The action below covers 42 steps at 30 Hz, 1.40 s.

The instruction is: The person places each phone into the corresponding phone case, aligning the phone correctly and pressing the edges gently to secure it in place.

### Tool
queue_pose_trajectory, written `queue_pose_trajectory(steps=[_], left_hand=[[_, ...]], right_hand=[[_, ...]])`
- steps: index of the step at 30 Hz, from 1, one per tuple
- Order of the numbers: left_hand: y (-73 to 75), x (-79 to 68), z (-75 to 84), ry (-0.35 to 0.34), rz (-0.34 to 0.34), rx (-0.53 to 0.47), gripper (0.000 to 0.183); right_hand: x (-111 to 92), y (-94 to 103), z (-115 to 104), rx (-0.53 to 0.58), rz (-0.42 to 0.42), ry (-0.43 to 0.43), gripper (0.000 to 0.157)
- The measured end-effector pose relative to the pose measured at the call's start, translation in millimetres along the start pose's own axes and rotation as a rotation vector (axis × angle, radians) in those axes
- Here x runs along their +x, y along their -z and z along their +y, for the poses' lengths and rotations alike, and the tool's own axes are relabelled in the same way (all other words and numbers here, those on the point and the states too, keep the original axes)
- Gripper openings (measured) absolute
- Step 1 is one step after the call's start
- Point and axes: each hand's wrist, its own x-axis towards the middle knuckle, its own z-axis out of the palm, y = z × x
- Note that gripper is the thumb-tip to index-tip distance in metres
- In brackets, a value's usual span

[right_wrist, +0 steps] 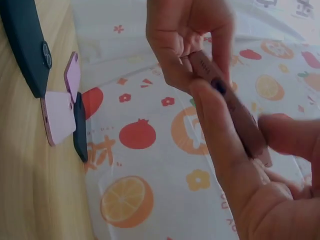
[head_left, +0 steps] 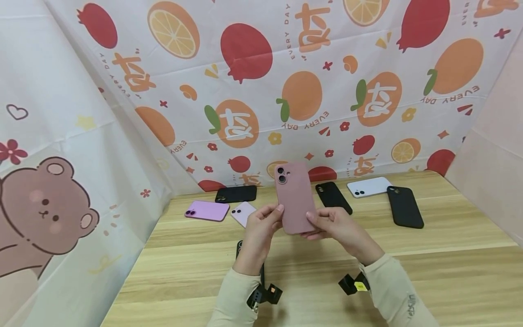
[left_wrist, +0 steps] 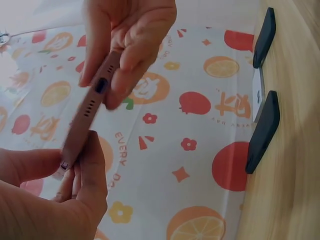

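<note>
A phone in a dusty-pink case (head_left: 296, 200) is held up above the table, its back with two camera lenses facing the head camera. My left hand (head_left: 259, 231) pinches its lower left edge between thumb and fingers. At the lower right corner, my right hand (head_left: 339, 229) grips it, thumb on the back and fingers behind. The left wrist view shows the bottom edge of the pink-cased phone (left_wrist: 85, 117), with small slots and a dark port opening. Its front is turned away from the head view.
On the wood table (head_left: 449, 259) lie a purple phone (head_left: 207, 211), a pale pink phone (head_left: 243, 212), a white phone (head_left: 369, 186) and black ones (head_left: 236, 194), (head_left: 334, 197), (head_left: 405, 207). Another dark phone (head_left: 239, 247) is partly hidden by my left wrist. A fruit-print cloth (head_left: 261, 122) hangs behind.
</note>
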Motion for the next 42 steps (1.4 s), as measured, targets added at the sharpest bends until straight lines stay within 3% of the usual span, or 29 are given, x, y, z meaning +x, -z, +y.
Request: queue_pose_trajectory(steps=[6,14,20,27,36,42], left_hand=[[-4.1,-0.9,-3.9,0.026,-0.031,0.036,0.014],[-3.3,-1.8,-4.8,0.053,-0.129,0.101,0.028],[-0.4,-1.1,-0.3,0.033,-0.097,0.122,0.035],[0.2,-0.3,1.7,-0.011,-0.027,0.040,0.022],[-0.4,-0.5,-1.1,-0.035,-0.039,-0.044,0.009],[-4.7,-1.6,-4.1,0.005,-0.087,0.044,0.011]], right_hand=[[0,6.3,-1,0.020,0.208,0.025,0.043],[-2,5.4,0,0.085,0.298,0.008,0.043],[-2,-0.1,0,0.118,0.278,0.007,0.037],[-2,-4.1,1,0.140,0.229,0.001,0.038],[-1,4.1,2,0.111,0.144,0.020,0.043],[-1,7.9,0,0.108,0.220,0.089,0.044]])
